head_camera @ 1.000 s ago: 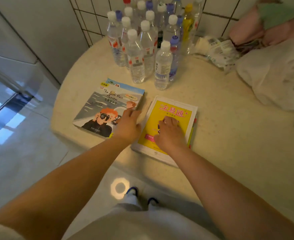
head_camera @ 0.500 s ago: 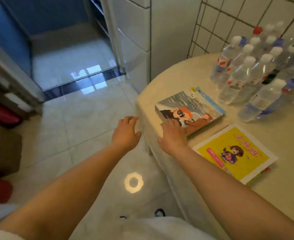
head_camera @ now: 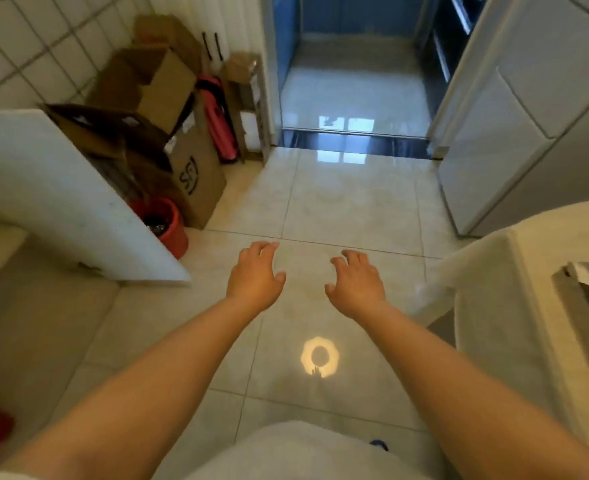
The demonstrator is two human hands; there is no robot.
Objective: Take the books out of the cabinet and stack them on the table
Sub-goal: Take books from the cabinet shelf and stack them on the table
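Both of my hands hang in the air over the tiled floor, empty, with fingers spread. My left hand (head_camera: 255,276) is left of centre and my right hand (head_camera: 355,282) is beside it. The cream table (head_camera: 515,271) shows only at the right edge, to the right of my right hand. One book (head_camera: 587,306) lies on it, cut off by the frame edge. The other book is out of view. I cannot pick out which unit is the cabinet.
Cardboard boxes (head_camera: 168,109) are piled against the tiled wall at back left, with a red bucket (head_camera: 168,223) on the floor in front. A white panel (head_camera: 61,199) stands at the left. A doorway (head_camera: 352,98) opens ahead; a white unit (head_camera: 515,133) stands at the right.
My view has swung left, away from the table and bottles, toward the floor and doorway. Both hands left the two books on the table and now hang empty over the floor.
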